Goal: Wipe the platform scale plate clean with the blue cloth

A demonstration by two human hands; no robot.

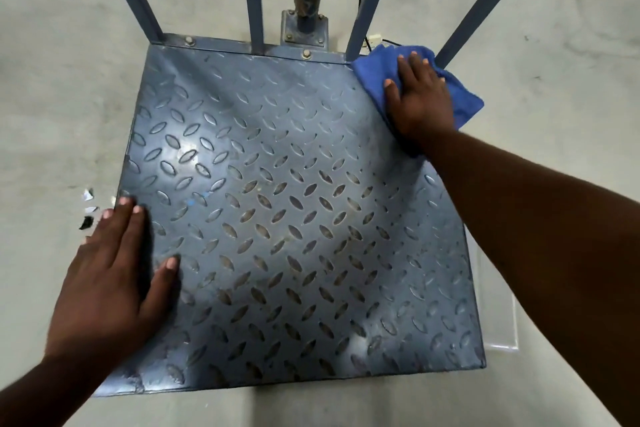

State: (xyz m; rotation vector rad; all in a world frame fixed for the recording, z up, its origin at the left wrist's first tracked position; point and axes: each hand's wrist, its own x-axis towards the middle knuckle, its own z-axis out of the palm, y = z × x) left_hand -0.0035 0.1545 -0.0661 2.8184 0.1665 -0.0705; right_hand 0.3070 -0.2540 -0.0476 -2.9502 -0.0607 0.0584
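1. My right grip (420, 97) lies flat, fingers straight, pressing the crumpled blue cloth (465, 103) onto the far right corner of the blue-grey diamond-tread steel scale plate (294, 201).
2. My left grip (110, 274), fingers straight and holding nothing, rests flat on the plate's near left edge.
3. The scale stands on a grey concrete floor (52, 80).

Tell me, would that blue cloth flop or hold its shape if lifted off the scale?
Probably floppy: the cloth bunches in soft folds under the right hand and spills past the corner of the plate. Likely light too, since it looks soft and thin. It may catch rather than slide on the plate's raised tread.
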